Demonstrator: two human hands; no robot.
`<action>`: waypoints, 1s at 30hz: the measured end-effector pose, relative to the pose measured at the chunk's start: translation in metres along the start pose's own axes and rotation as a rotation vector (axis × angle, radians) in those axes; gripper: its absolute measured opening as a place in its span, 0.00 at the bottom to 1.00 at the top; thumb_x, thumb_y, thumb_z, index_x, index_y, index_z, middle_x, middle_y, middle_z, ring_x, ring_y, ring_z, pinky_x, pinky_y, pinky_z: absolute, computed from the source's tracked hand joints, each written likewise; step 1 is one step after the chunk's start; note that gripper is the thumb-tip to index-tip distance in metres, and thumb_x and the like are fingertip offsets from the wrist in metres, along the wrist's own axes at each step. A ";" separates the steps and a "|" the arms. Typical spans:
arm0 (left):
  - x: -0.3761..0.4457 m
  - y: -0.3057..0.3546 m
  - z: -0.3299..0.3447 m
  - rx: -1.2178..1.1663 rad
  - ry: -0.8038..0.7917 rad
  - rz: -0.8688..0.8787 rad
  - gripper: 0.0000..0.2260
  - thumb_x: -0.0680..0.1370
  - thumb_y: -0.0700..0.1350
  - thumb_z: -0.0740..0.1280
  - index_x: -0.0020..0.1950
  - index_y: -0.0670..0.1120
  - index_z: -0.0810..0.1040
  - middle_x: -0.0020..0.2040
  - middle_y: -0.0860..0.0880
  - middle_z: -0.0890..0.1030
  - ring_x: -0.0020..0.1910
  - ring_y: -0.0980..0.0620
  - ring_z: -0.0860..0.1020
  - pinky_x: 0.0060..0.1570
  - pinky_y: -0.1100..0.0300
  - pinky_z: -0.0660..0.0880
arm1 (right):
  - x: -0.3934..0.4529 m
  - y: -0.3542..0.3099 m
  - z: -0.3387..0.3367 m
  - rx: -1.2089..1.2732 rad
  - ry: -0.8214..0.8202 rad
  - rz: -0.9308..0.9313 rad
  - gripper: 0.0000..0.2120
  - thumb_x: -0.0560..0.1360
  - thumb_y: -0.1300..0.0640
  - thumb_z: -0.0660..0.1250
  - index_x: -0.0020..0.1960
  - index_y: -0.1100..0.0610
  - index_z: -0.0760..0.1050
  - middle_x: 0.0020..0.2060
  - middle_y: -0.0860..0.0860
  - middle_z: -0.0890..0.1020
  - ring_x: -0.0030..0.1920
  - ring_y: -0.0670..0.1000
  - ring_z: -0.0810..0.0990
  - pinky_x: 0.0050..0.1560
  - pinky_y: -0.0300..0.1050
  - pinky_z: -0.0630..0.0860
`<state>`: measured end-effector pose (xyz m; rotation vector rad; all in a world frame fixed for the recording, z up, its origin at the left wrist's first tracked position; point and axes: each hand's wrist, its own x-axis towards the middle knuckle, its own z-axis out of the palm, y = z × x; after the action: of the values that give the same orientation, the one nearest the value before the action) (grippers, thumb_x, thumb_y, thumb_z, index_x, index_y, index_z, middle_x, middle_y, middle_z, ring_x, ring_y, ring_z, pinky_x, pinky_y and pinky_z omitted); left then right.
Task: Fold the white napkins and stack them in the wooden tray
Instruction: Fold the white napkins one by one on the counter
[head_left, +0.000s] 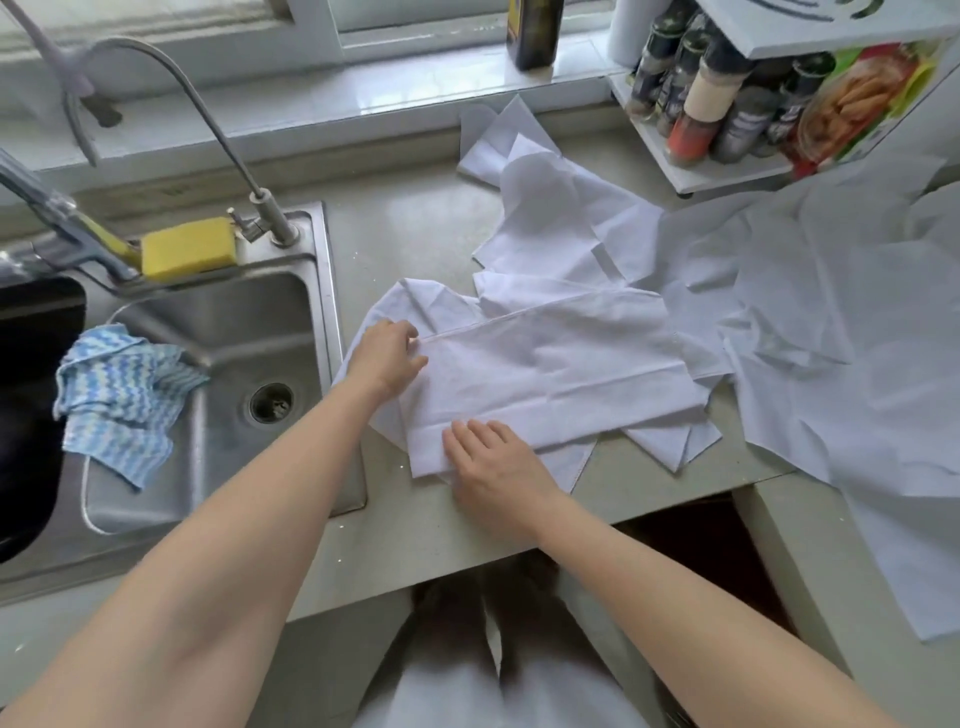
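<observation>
White cloth covers most of the desk (426, 218) right of the sink (291, 322): we see loose napkins (810, 312) heaped far and right, and one half-folded napkin (550, 374) just ahead, its long axis running left to right. Our left hand (387, 358) pinches its far-left hem; our right hand (493, 457) presses flat, fingers straight, on the near-left edge. No wooden tray is in view.
</observation>
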<state>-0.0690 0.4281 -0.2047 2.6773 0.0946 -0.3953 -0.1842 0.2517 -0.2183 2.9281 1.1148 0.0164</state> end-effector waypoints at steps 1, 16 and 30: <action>0.003 -0.001 -0.002 0.020 -0.014 0.003 0.17 0.76 0.46 0.68 0.63 0.41 0.75 0.61 0.40 0.76 0.62 0.42 0.72 0.61 0.51 0.69 | 0.004 -0.003 0.001 -0.077 0.009 -0.016 0.17 0.67 0.54 0.70 0.54 0.57 0.82 0.49 0.52 0.84 0.46 0.51 0.83 0.45 0.41 0.78; 0.001 -0.008 -0.013 -0.246 -0.015 0.027 0.16 0.78 0.38 0.59 0.30 0.44 0.65 0.29 0.48 0.68 0.35 0.48 0.67 0.29 0.60 0.59 | 0.042 -0.027 -0.030 -0.081 -0.153 0.218 0.16 0.65 0.45 0.76 0.27 0.52 0.76 0.25 0.47 0.76 0.24 0.48 0.75 0.21 0.37 0.63; -0.062 -0.025 -0.042 -0.674 -0.320 0.169 0.25 0.79 0.34 0.53 0.69 0.55 0.72 0.53 0.45 0.81 0.42 0.50 0.81 0.43 0.65 0.78 | -0.016 -0.012 -0.049 0.352 -0.193 0.336 0.20 0.80 0.62 0.54 0.65 0.48 0.75 0.57 0.50 0.82 0.57 0.55 0.78 0.56 0.45 0.69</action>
<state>-0.1208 0.4681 -0.1602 1.9193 -0.0829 -0.6056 -0.2054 0.2501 -0.1696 3.2940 0.6465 -0.4971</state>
